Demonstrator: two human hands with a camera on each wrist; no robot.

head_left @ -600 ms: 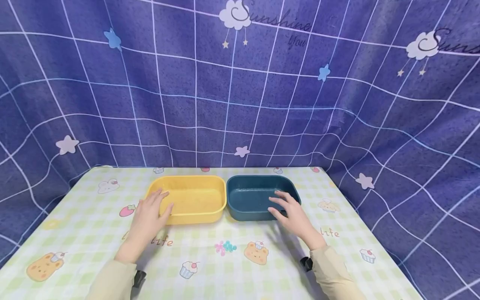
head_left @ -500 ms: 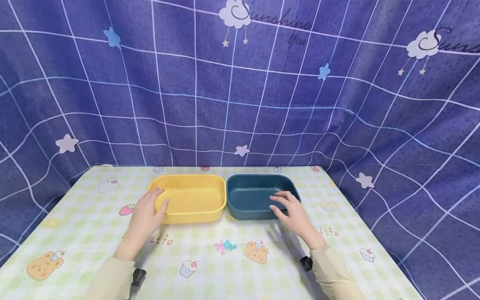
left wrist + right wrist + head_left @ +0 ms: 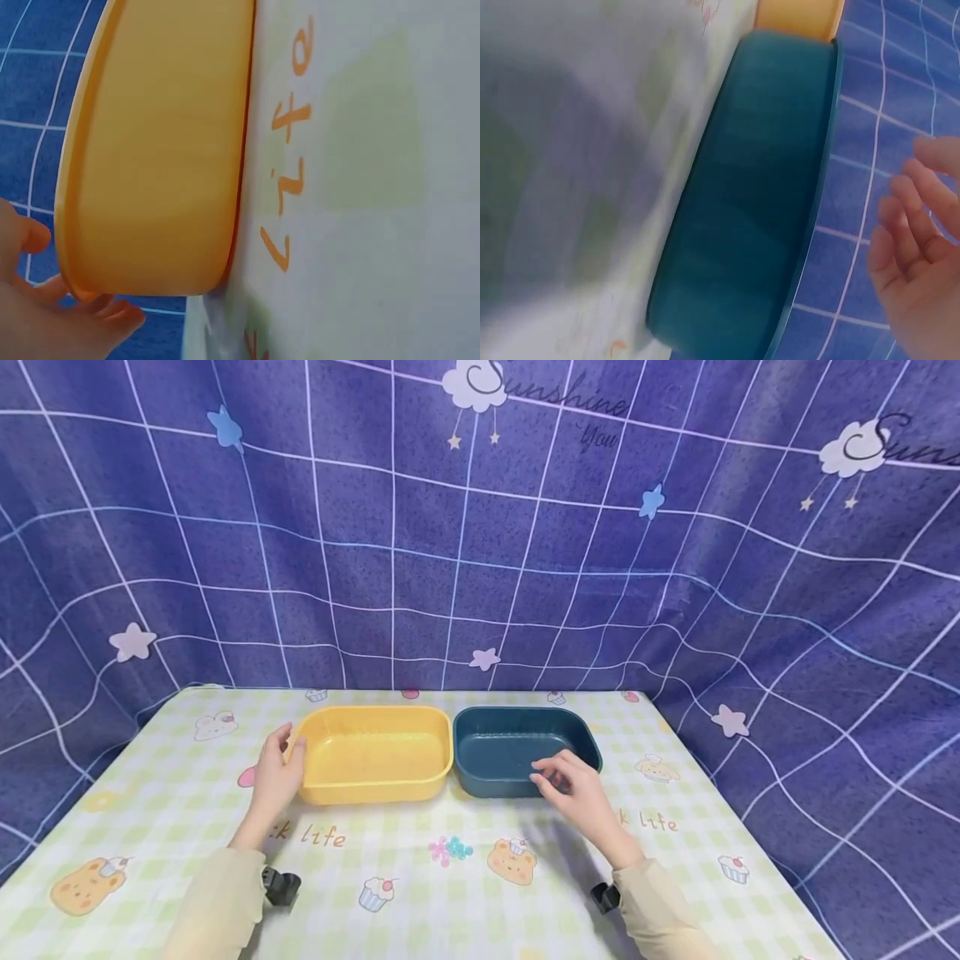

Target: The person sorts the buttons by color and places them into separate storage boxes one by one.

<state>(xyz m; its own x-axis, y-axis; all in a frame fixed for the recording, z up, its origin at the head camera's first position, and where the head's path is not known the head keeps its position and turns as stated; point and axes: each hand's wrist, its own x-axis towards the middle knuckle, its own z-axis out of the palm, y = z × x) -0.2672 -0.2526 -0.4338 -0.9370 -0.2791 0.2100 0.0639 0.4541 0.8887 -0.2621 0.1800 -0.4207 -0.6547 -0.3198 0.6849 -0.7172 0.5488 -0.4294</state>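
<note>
A yellow rectangular bin (image 3: 375,792) with rounded corners stands toward the back of the table. At its left end is my left hand (image 3: 274,781), fingers lying along the outside of the end wall. In the left wrist view the fingertips reach the end of the bin, while the thumb (image 3: 34,235) stays apart from the rim. A dark teal bin (image 3: 498,789) of similar shape stands close on the right. My right hand (image 3: 583,797) hovers over its front right part, fingers loosely bent and holding nothing; the right wrist view shows a gap between fingers (image 3: 911,217) and rim.
A pale checked tablecloth (image 3: 442,910) printed with bears, cupcakes and lettering covers the table. Behind and at both sides hangs a blue curtain (image 3: 420,585) with a white grid, stars and clouds. Both bins show bare floors.
My left hand has moved left, from over the yellow bin's left rim to outside its end. My right hand has shifted slightly, its fingers bending more. The bins stay in place.
</note>
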